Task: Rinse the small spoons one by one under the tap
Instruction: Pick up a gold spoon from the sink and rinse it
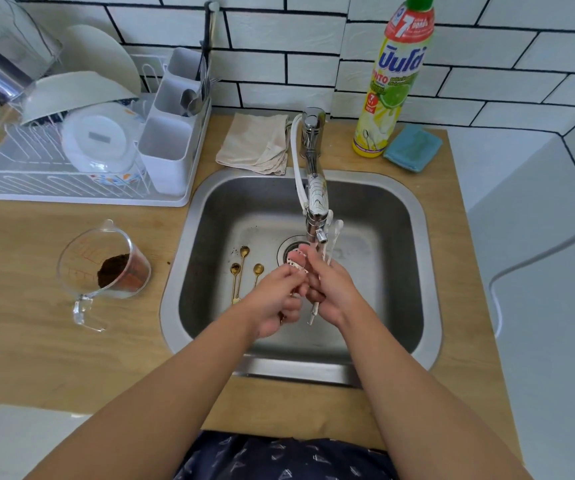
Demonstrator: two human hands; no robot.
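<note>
fingers (298, 261) of both hands meet under the tap (315, 199), over the middle of the sink (414, 258). left hand (275, 299) has its fingers curled, pinching a small pale spoon (296, 266) whose bowl sits at the fingertips under the spout. right hand (329, 289) is curled round the same spoon's white handle (313, 313), which sticks out below its fingers. whether water is running is hard to tell.

just left of the left fingers, three gold spoons (244, 252) lie on the sink floor, close together and apart from the hands, beside the drain (287, 247).

on the tabletop (19, 306), well left of the fingers, stands a clear measuring jug (104, 268) with dark grounds inside. beyond the fingers are a folded cloth (254, 143), a detergent bottle (388, 88), a blue sponge (412, 147) and a dish rack (81, 133).
</note>
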